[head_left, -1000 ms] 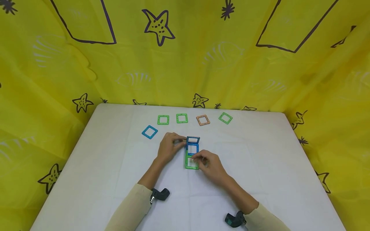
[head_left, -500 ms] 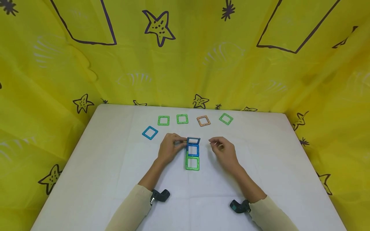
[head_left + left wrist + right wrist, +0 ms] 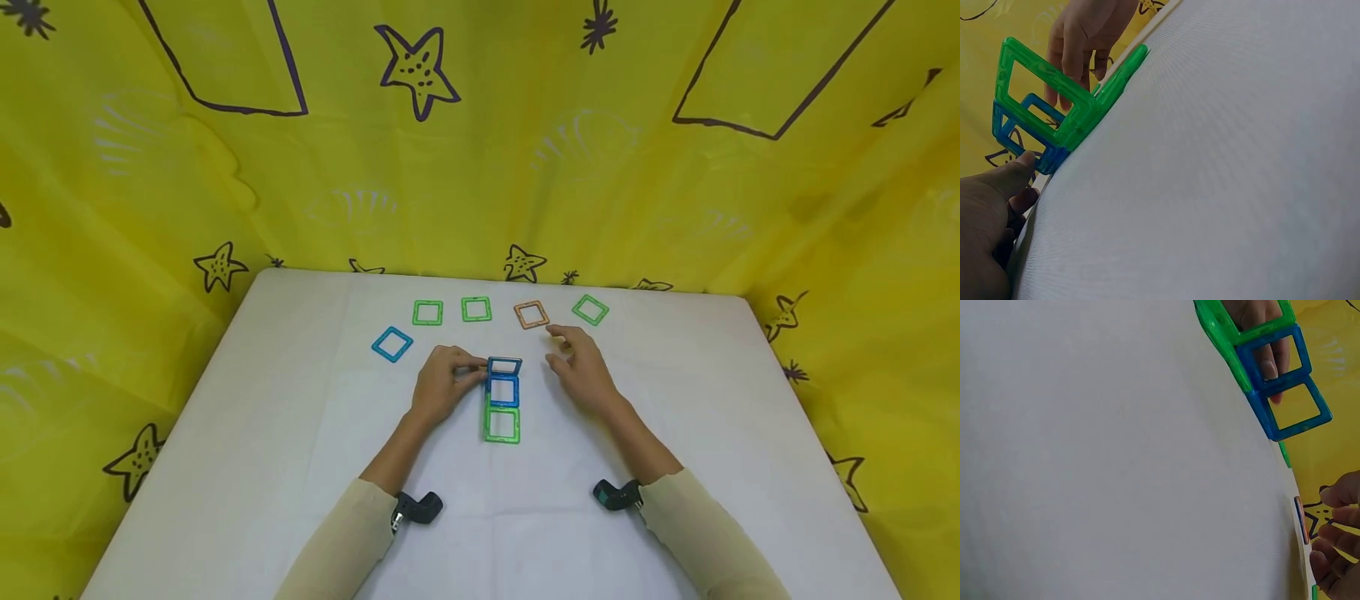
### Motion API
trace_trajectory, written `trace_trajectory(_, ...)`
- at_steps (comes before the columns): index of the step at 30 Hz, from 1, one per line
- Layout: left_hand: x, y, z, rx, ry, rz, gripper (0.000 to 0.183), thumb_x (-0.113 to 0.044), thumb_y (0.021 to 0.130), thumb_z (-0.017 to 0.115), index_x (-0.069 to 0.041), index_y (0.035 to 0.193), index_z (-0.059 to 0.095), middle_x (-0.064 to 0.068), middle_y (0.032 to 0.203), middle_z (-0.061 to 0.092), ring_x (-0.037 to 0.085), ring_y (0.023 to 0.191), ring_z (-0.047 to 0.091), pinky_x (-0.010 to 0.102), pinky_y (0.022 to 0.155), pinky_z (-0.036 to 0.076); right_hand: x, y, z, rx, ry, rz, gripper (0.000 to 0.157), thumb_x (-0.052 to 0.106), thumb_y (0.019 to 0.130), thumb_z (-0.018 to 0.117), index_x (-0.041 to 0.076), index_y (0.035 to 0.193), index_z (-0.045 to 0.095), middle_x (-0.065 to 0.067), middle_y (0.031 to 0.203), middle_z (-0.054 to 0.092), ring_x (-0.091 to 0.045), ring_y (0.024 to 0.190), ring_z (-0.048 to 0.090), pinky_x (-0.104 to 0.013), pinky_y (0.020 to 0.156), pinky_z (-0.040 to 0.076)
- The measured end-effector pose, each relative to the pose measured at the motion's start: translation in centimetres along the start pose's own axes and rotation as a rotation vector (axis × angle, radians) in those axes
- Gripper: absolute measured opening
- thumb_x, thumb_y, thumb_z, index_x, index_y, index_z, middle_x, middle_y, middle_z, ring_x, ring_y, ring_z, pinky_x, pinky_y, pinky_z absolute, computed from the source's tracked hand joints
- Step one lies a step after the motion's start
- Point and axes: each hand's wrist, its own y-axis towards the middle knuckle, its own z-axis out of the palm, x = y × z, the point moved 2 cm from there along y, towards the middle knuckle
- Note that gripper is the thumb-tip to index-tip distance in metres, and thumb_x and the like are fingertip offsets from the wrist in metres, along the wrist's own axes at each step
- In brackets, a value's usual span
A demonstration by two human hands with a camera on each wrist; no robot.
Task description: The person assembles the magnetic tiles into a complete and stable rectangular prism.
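Square frame-shaped magnetic tiles are joined in the table's middle. A green tile (image 3: 502, 439) lies nearest, with a blue tile (image 3: 503, 405) behind it. Another blue tile (image 3: 505, 360) stands up at the back. Green and blue tiles also stand along the left side, as the upright green tile (image 3: 1041, 69) shows in the left wrist view. My left hand (image 3: 438, 385) pinches the upright blue tile (image 3: 1025, 122) at the far left corner with thumb and finger. Relaxed and holding nothing, my right hand (image 3: 583, 371) hovers just short of a loose orange tile (image 3: 537, 325).
Loose tiles lie flat farther back: a blue tile (image 3: 382, 337) at left, two green tiles, one being the left green tile (image 3: 428, 302), and another green tile (image 3: 597, 302) right of the orange one. Behind the white table (image 3: 300, 400) hangs a yellow patterned curtain (image 3: 480, 167).
My right hand has left the near green tile, moved right and then forward toward the orange tile, its fingers spreading. The left hand stays at the joined tiles.
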Motion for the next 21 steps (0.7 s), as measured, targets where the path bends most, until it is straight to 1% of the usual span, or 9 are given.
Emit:
trace_trajectory(1, 0.0, 0.0, 0.0, 0.0, 0.005, -0.003, 0.019, -0.025, 0.093, 0.082, -0.018, 0.11, 0.084, -0.006, 0.103, 0.074, 0.019, 0.107, 0.057, 0.039, 0.091, 0.05, 0.0, 0.2, 0.0, 0.029, -0.026, -0.008, 0.056, 0.012, 0.104, 0.063, 0.009, 0.157, 0.046, -0.015, 0.157, 0.047, -0.035, 0.133, 0.049, -0.054, 0.109, 0.044)
trace_trajectory(4, 0.0, 0.0, 0.1, 0.0, 0.014, -0.01, 0.019, -0.026, 0.093, 0.083, -0.019, 0.11, 0.084, -0.007, 0.103, 0.074, 0.019, 0.107, 0.057, 0.038, 0.091, 0.05, 0.1, 0.8, 0.2, 0.102, -0.113, -0.04, 0.062, 0.015, 0.105, 0.061, 0.01, 0.163, 0.037, -0.013, 0.166, 0.036, -0.036, 0.147, 0.037, -0.055, 0.12, 0.031)
trace_trajectory(6, 0.1, 0.0, 0.1, 0.001, 0.017, -0.01, 0.019, -0.026, 0.093, 0.082, -0.019, 0.11, 0.084, -0.007, 0.103, 0.074, 0.018, 0.107, 0.057, 0.038, 0.091, 0.05, 0.3, 1.1, 0.3, 0.132, -0.154, -0.075, 0.063, 0.014, 0.106, 0.058, 0.008, 0.164, 0.034, -0.014, 0.168, 0.033, -0.035, 0.153, 0.029, -0.054, 0.123, 0.023)
trace_trajectory(7, 0.1, 0.0, 0.1, 0.001, 0.017, -0.008, 0.019, -0.026, 0.093, 0.082, -0.019, 0.11, 0.084, -0.007, 0.102, 0.074, 0.018, 0.107, 0.057, 0.038, 0.091, 0.05, 0.3, 1.2, 0.4, 0.14, -0.172, -0.09, 0.063, 0.013, 0.106, 0.057, 0.007, 0.164, 0.033, -0.014, 0.169, 0.033, -0.034, 0.155, 0.026, -0.054, 0.124, 0.021)
trace_trajectory(9, 0.1, 0.0, 0.1, 0.001, 0.016, -0.003, 0.019, -0.026, 0.093, 0.082, -0.019, 0.111, 0.084, -0.007, 0.102, 0.074, 0.018, 0.107, 0.057, 0.038, 0.091, 0.05, 0.5, 1.4, 0.6, 0.15, -0.201, -0.11, 0.062, 0.013, 0.107, 0.056, 0.006, 0.164, 0.033, -0.014, 0.169, 0.032, -0.033, 0.155, 0.027, -0.052, 0.121, 0.024)
trace_trajectory(13, 0.2, 0.1, 0.1, 0.002, 0.014, 0.002, 0.019, -0.026, 0.093, 0.082, -0.019, 0.11, 0.084, -0.007, 0.102, 0.074, 0.019, 0.106, 0.057, 0.038, 0.09, 0.05, 0.7, 1.7, 1.0, 0.152, -0.259, -0.13, 0.063, 0.013, 0.106, 0.057, 0.005, 0.164, 0.034, -0.013, 0.169, 0.034, -0.032, 0.146, 0.036, -0.048, 0.11, 0.033)
trace_trajectory(15, 0.2, 0.1, 0.1, 0.007, 0.015, -0.006, 0.019, -0.027, 0.093, 0.082, -0.019, 0.111, 0.084, -0.007, 0.102, 0.074, 0.018, 0.105, 0.057, 0.038, 0.09, 0.05, 0.9, 1.7, 1.2, 0.15, -0.284, -0.121, 0.063, 0.015, 0.105, 0.059, 0.005, 0.162, 0.036, -0.013, 0.168, 0.035, -0.033, 0.138, 0.04, -0.048, 0.106, 0.036)
trace_trajectory(18, 0.2, 0.1, 0.1, 0.016, 0.019, -0.018, 0.019, -0.027, 0.094, 0.082, -0.019, 0.111, 0.084, -0.007, 0.102, 0.074, 0.017, 0.105, 0.057, 0.036, 0.089, 0.049, 1.2, 1.5, 1.4, 0.147, -0.313, -0.085, 0.061, 0.019, 0.104, 0.063, 0.007, 0.16, 0.042, -0.014, 0.166, 0.039, -0.033, 0.128, 0.042, -0.049, 0.104, 0.039)
trace_trajectory(21, 0.2, 0.1, 0.1, 0.016, 0.022, -0.025, 0.019, -0.027, 0.094, 0.082, -0.019, 0.111, 0.084, -0.007, 0.102, 0.073, 0.018, 0.105, 0.056, 0.036, 0.089, 0.049, 1.7, 1.1, 1.6, 0.137, -0.339, -0.069, 0.057, 0.021, 0.103, 0.066, 0.007, 0.155, 0.049, -0.015, 0.163, 0.043, -0.035, 0.125, 0.044, -0.05, 0.105, 0.041)
